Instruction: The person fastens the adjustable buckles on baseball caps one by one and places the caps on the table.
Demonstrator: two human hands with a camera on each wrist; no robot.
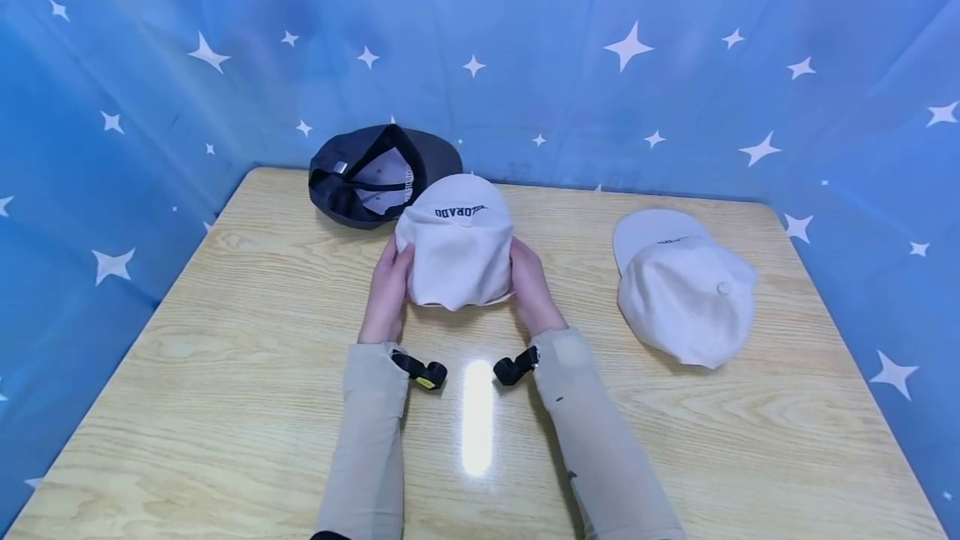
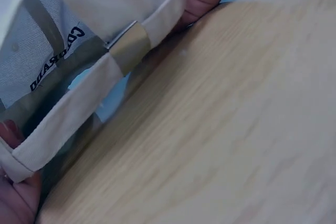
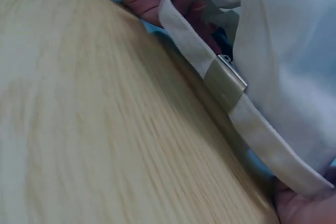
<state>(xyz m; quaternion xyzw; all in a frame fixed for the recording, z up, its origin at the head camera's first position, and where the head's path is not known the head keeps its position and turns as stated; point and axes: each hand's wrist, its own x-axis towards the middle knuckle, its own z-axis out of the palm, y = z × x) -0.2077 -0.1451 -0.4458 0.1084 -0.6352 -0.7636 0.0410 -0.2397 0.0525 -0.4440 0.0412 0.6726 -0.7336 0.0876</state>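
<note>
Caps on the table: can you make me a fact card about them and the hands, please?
Left hand: grips one side of the held white cap
Right hand: grips its other side
Back strap: has a shiny buckle
Dark cap: far side, to the left, inside showing
Other white cap: to the right, crown up
Table: pale wood grain
Backdrop: blue, white stars
Cap count: three

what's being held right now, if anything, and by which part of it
The white cap in the middle, by its sides near the ends of its back strap: the left grip on one side, the right grip on the other.
</note>
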